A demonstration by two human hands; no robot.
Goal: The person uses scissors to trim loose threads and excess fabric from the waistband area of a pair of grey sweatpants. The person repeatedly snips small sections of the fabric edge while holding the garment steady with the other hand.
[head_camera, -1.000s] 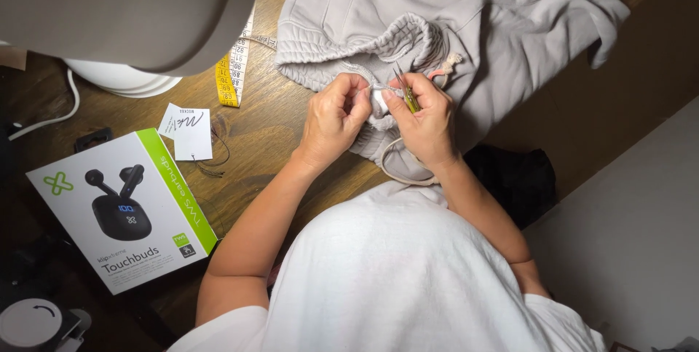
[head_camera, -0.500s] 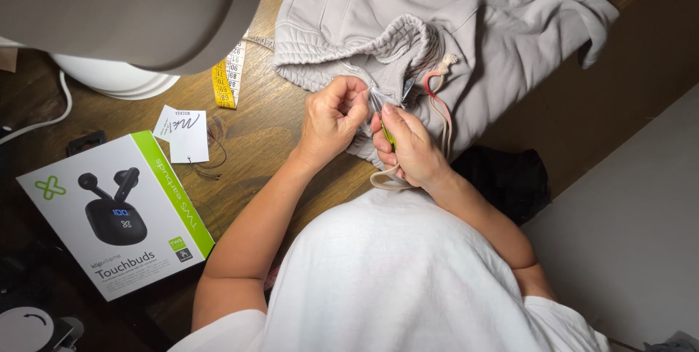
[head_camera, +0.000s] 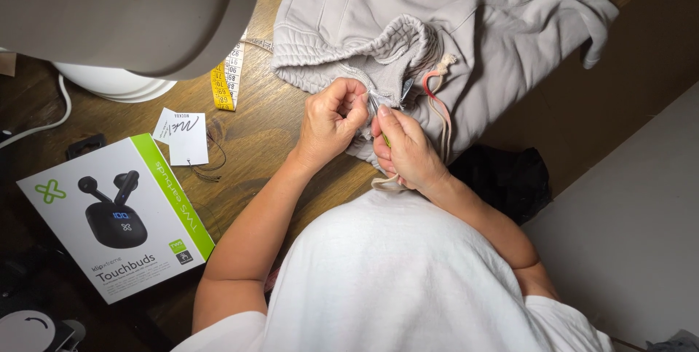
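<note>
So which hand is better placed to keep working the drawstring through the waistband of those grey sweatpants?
Probably the right hand: it pinches a small green tool against the waistband. The left hand grips the bunched fabric beside it, steadying the sweatpants.

Warm overhead light, dark shadowed corners, sharp focus, no blur.

Around the one grey garment (head_camera: pixel 466 39) on the wooden table (head_camera: pixel 269 126): two hands (head_camera: pixel 331 123) at its waistband, one yellow measuring tape (head_camera: pixel 227 79) left of it, two white paper tags (head_camera: pixel 182 133) further left, one white-and-green box (head_camera: pixel 116 217) beyond those, one black cloth (head_camera: pixel 506 177) below it
</note>
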